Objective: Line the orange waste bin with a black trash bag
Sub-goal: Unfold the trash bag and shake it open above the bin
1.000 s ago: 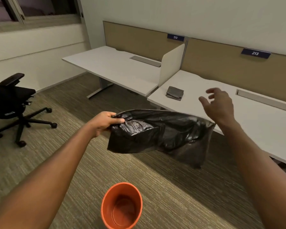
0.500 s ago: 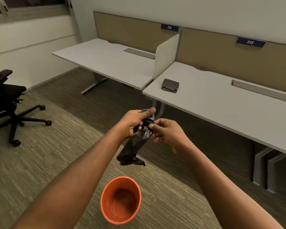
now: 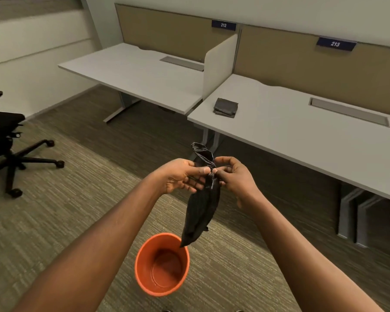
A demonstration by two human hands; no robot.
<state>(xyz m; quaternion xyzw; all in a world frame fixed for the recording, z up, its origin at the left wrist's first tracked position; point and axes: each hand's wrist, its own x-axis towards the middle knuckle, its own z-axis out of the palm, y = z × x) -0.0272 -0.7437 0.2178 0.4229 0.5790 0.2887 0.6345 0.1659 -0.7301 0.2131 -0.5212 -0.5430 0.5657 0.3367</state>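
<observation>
Hands meet in mid-air above the carpet, both pinching one black trash bag (image 3: 203, 206) near its upper end. On the left hand (image 3: 180, 176) the grip is closed, thumb pressed to fingertips on the gathered plastic, with the other fingers spread loosely beneath. On the right hand (image 3: 234, 176) the grip is likewise clamped on the bag from the opposite side, so the fingertips of the two hands nearly touch. Above the pinch a short crumpled tuft of the bag sticks up; below it the rest hangs down as a narrow, bunched strip, tilted slightly to the left.

Directly under the hands the orange waste bin (image 3: 144, 282) stands upright on the carpet (image 3: 54, 221), its inside bare. The bag's lowest tip overlaps the bin's far rim in this view; whether it touches cannot be told.

Beyond the hands is a white table (image 3: 302, 136) with a folded dark bundle (image 3: 225, 107) lying near its left corner. A black office chair (image 3: 5, 136) stands at the far left.
</observation>
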